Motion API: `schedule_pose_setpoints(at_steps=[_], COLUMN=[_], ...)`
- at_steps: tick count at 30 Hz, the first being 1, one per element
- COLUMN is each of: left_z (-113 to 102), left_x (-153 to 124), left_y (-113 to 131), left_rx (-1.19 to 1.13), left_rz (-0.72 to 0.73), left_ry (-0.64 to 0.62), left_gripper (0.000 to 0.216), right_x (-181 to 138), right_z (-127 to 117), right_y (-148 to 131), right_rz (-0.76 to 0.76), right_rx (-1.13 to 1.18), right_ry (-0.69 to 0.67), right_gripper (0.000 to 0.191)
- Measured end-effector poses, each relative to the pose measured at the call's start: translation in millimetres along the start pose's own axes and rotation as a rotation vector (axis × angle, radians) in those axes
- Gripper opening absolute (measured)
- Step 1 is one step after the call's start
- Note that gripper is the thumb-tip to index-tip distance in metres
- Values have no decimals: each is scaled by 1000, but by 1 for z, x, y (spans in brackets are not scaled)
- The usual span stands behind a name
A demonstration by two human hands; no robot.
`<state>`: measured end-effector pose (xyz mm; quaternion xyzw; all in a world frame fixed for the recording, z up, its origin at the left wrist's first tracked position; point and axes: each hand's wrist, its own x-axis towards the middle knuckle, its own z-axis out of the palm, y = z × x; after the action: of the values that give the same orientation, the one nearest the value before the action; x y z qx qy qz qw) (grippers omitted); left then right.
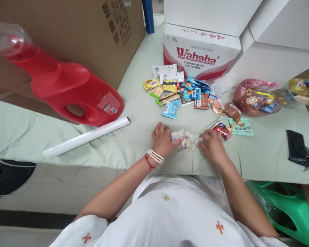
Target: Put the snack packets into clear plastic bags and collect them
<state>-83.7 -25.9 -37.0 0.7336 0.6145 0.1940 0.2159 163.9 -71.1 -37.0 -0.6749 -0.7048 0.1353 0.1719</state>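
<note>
Near the front edge of the cloth-covered table, a small clear plastic bag point(193, 139) with a packaged snack inside stretches between my hands. My left hand point(164, 140) is closed around the bag's left end, where the snack sits. The bag's loose right end is pinched by my right hand point(213, 145). Just beyond my right hand lie a red snack packet point(222, 130) and a mint green packet point(241, 127). Farther back, several small snack packets point(170, 97) in yellow, blue, white and brown lie in a loose pile.
A large red detergent bottle point(77, 89) and a white roll point(87, 137) are on the left, by a brown carton point(74, 31). Behind the snacks stands a Wahaha water box point(201, 51). To the right are a pink basket of snacks point(257, 109) and a black wallet with keys point(296, 144).
</note>
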Motion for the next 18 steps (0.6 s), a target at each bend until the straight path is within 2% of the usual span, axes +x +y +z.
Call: schedule_pose_setpoints(at_steps=[2,4,7,9,12,15,18], left_z=[3,7,16,22,25,18,11], left_x=[-6,-11,-14,-12,-10,-15,-25], left_y=[8,19,34,41,44,45,48], left_rx=[-35,-58,-92,-139,-272,-437,-636], left_rz=[26,43,48,67,118,111,65], left_ry=[-22,-32,40,112,147,92,23], left_gripper=[35,26,16,18,33,46,53], right_x=[-6,-14,-22,-22,-18,-15,-16], right_z=[-8,-16,-16,-6,14,27,29], right_y=[-12,-30,-61,-76,-80,-73,-70], right_rz=[41,63,-54,-116,-55,35,129], right_rx=[94,236,417,477,570,644,696], right_ry=[10,11,35,81,152,184,155], right_gripper=[6,5,15,22,24,21,28])
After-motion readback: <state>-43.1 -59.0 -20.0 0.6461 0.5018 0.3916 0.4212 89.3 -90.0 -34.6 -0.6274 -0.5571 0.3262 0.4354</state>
